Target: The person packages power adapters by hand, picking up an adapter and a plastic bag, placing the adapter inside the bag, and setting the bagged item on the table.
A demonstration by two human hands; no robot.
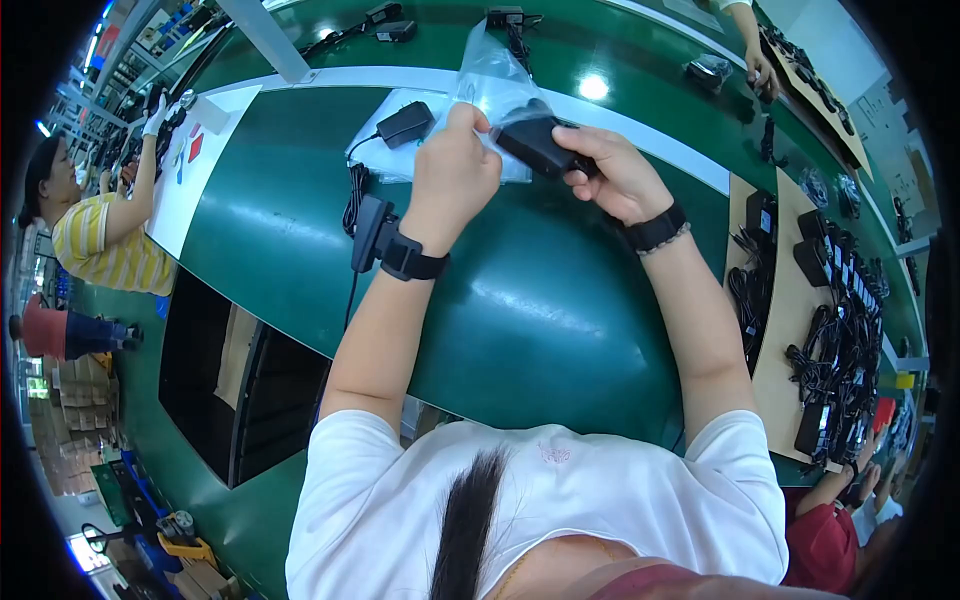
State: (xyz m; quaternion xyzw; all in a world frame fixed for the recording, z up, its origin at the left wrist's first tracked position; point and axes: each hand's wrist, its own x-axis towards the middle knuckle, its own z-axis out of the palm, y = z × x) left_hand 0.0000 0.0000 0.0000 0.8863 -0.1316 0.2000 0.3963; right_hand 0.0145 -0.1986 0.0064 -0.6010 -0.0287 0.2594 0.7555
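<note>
My right hand [622, 178] grips a black power adapter [535, 146] between thumb and fingers. The adapter's far end lies against a clear plastic bag [490, 68], partly covered by its film; how deep it sits inside I cannot tell. My left hand [455, 172] is closed in a pinch on the edge of that bag, just left of the adapter. Beyond my left hand, a second black power adapter [405, 123] rests on a stack of flat clear bags [375, 157]. Its bundled cable [355, 200] hangs down to the left.
Brown cardboard sheets [782, 365] at the right carry rows of black adapters [845, 300] with cables. More adapters [397, 31] lie on the green bench [560, 330] beyond a white rail [650, 135]. A black crate [195, 375] stands lower left. Co-workers are at left, right and far right.
</note>
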